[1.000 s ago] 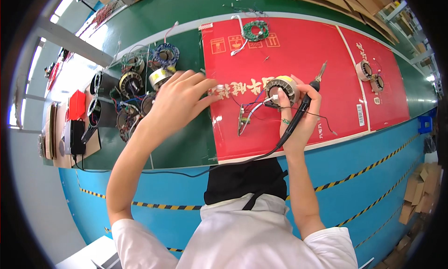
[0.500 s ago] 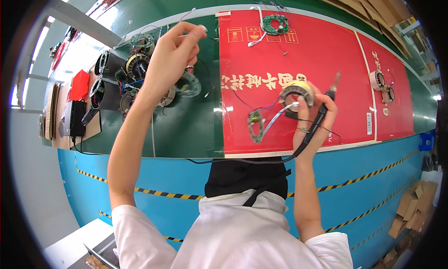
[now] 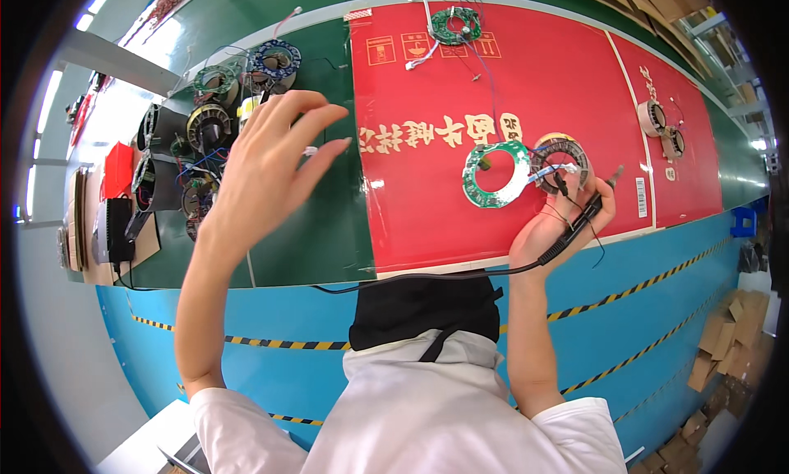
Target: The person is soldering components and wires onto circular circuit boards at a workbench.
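Observation:
My right hand (image 3: 546,235) is closed around a black soldering iron (image 3: 573,232) and a wound motor stator (image 3: 581,157). The iron's tip points up and to the right. Short wires join the stator to a green ring-shaped circuit board (image 3: 471,178), which is just left of it over the red sheet. My left hand (image 3: 275,166) is raised over the dark green table, with thumb and fingers apart. Beside its fingers shows a small white connector (image 3: 310,151). Partly behind that hand is a cluster of stators (image 3: 208,127) and boards with loose wires.
A red cardboard sheet (image 3: 427,227) covers the table's middle and right. Another ring board (image 3: 454,26) lies at its far edge, and two small coil parts (image 3: 653,119) lie at right. Black cylindrical housings (image 3: 160,127) and a black box (image 3: 117,231) stand left. The iron's cord (image 3: 427,275) crosses the front edge.
My left hand has come down and its pinched fingers have spread. My right hand has turned the stator and moved slightly right; the attached board now shows its ring face-on.

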`<control>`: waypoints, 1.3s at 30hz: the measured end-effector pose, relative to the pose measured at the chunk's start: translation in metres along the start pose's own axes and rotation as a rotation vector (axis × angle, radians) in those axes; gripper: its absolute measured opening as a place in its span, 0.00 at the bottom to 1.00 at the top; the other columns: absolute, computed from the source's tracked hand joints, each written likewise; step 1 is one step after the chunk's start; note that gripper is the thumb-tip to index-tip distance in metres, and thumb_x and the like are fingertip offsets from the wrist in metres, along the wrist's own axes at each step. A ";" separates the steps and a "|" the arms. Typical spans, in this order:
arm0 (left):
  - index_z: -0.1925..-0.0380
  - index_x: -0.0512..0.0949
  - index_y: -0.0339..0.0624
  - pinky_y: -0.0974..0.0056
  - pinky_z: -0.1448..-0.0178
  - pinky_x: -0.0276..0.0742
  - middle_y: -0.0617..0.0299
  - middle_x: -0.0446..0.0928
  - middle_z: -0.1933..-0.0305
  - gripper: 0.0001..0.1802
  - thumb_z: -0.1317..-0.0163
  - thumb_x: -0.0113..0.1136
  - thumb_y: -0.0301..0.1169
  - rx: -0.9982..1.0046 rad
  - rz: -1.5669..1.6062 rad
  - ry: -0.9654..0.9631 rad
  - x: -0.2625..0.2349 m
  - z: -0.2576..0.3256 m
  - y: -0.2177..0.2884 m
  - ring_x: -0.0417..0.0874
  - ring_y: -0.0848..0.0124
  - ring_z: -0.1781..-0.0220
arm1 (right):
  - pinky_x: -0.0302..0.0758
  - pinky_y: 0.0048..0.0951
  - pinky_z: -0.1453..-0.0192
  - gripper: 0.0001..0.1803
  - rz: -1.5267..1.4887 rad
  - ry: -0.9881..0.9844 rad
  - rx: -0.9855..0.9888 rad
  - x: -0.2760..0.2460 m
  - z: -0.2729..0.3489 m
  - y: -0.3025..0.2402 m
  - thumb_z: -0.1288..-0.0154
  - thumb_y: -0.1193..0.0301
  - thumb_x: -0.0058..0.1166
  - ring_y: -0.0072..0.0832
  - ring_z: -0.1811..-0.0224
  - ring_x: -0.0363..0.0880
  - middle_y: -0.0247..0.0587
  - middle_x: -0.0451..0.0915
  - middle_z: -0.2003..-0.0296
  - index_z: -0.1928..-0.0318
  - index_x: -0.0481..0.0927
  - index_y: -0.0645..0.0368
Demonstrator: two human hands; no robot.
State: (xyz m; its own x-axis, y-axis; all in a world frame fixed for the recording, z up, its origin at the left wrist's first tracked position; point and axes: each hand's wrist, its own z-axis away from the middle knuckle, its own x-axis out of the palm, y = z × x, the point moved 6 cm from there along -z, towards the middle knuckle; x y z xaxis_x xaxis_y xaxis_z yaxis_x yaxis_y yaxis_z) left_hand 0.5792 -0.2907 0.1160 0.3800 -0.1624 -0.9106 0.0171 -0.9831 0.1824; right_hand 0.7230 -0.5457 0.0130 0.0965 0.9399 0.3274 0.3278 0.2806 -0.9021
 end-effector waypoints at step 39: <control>0.45 0.75 0.34 0.65 0.42 0.76 0.52 0.79 0.44 0.27 0.23 0.43 0.49 -0.592 1.366 0.055 0.067 -0.026 -0.012 0.80 0.72 0.49 | 0.78 0.30 0.51 0.15 -0.011 -0.411 -0.206 0.028 0.014 -0.017 0.35 0.87 0.53 0.30 0.60 0.81 0.50 0.80 0.61 0.52 0.66 0.61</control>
State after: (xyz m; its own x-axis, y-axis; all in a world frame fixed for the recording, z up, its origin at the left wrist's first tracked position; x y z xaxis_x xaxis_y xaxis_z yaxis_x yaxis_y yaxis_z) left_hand 0.6284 -0.2879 0.0629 0.4451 -0.8902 0.0966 -0.0133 0.1013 0.9948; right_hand 0.7066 -0.5213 0.0334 -0.2748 0.9481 0.1602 0.5110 0.2851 -0.8109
